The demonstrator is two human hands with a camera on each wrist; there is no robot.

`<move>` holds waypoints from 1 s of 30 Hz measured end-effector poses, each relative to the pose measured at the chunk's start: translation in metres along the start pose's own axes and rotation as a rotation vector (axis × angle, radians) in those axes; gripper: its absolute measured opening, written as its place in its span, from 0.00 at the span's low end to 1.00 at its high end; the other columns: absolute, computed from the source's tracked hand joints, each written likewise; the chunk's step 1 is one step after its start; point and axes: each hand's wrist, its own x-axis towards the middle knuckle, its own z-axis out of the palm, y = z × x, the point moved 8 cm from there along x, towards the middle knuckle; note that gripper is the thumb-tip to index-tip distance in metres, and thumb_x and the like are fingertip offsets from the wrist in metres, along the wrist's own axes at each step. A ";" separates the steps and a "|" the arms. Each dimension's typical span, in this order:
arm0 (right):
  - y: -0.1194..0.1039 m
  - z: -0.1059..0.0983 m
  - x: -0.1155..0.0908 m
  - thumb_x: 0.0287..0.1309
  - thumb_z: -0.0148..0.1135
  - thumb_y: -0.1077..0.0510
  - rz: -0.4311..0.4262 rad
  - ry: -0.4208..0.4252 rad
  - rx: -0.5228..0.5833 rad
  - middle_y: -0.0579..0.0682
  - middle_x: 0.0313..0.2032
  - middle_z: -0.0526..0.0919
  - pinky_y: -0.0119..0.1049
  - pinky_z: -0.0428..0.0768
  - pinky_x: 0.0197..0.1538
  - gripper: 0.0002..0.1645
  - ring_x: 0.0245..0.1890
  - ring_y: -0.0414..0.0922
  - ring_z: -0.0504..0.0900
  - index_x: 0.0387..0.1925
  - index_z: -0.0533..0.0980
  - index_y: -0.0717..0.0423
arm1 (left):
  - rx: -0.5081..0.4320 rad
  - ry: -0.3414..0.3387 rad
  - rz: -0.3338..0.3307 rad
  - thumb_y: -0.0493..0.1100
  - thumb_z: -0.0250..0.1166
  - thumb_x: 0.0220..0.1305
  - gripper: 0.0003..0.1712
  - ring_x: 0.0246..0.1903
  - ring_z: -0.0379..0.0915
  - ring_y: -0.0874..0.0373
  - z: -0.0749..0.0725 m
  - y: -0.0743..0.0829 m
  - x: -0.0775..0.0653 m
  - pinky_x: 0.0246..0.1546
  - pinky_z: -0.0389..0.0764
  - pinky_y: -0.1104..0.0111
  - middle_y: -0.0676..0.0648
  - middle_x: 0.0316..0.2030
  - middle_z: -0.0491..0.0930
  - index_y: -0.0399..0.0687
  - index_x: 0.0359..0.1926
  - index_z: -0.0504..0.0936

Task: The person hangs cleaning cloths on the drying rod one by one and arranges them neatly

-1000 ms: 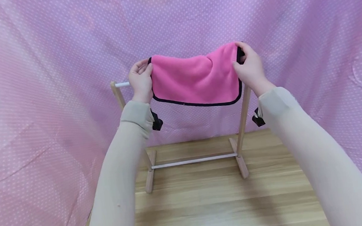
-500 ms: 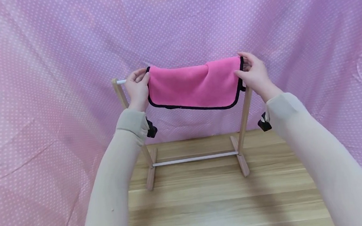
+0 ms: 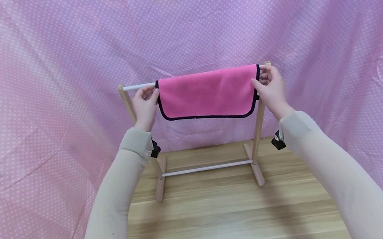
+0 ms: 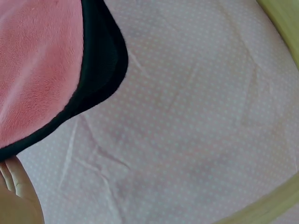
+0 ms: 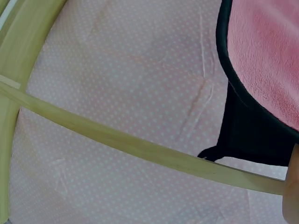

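Note:
A pink plush towel (image 3: 210, 95) with black edging hangs folded over the white top bar (image 3: 139, 87) of a small wooden rack (image 3: 260, 128). My left hand (image 3: 145, 107) pinches its left edge near the bar, thumb in front. At the opposite edge, my right hand (image 3: 272, 91) holds the towel, with the thumb on the pink face and the fingers behind. Both wrist views show the towel's dark rear layer (image 5: 257, 133) peeking out past the front one; a black loop (image 5: 210, 154) sticks out at a corner in the right wrist view.
The rack stands on a wood-grain surface (image 3: 234, 218), its lower white bar (image 3: 206, 168) joining two feet (image 3: 257, 174). Pink dotted fabric (image 3: 183, 29) surrounds it at the back and sides. Black wrist cameras (image 3: 278, 141) jut inward from both sleeves.
Both hands have come down with the towel, lowering it onto the top bar. Its sagging, wrinkled upper edge now lies straight along the bar, and more of the bar's ends shows.

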 end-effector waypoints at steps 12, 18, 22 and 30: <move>-0.013 -0.001 0.001 0.57 0.59 0.64 -0.075 -0.052 -0.134 0.36 0.31 0.74 0.17 0.73 0.39 0.23 0.31 0.27 0.72 0.55 0.71 0.66 | 0.007 -0.046 -0.012 0.35 0.62 0.62 0.16 0.30 0.75 0.67 0.001 0.000 0.002 0.32 0.80 0.80 0.55 0.29 0.79 0.33 0.51 0.79; -0.036 -0.001 0.007 0.57 0.58 0.63 -0.114 -0.059 -0.170 0.39 0.30 0.76 0.16 0.72 0.38 0.22 0.29 0.27 0.71 0.54 0.75 0.67 | -0.077 -0.030 -0.055 0.34 0.61 0.63 0.15 0.27 0.74 0.68 0.000 0.002 0.002 0.28 0.78 0.80 0.57 0.28 0.80 0.32 0.50 0.79; -0.045 0.000 0.012 0.58 0.57 0.64 -0.120 -0.046 -0.140 0.34 0.28 0.75 0.16 0.72 0.36 0.21 0.29 0.27 0.71 0.53 0.76 0.66 | -0.168 0.045 -0.062 0.33 0.61 0.63 0.13 0.29 0.74 0.66 -0.007 0.007 0.004 0.30 0.77 0.79 0.55 0.29 0.80 0.33 0.48 0.80; -0.036 -0.007 0.016 0.57 0.58 0.64 -0.108 0.018 -0.162 0.35 0.27 0.77 0.16 0.72 0.37 0.18 0.28 0.25 0.70 0.50 0.78 0.67 | -0.176 0.068 -0.048 0.33 0.61 0.63 0.11 0.29 0.71 0.65 -0.012 0.006 0.003 0.30 0.75 0.78 0.53 0.29 0.78 0.34 0.45 0.81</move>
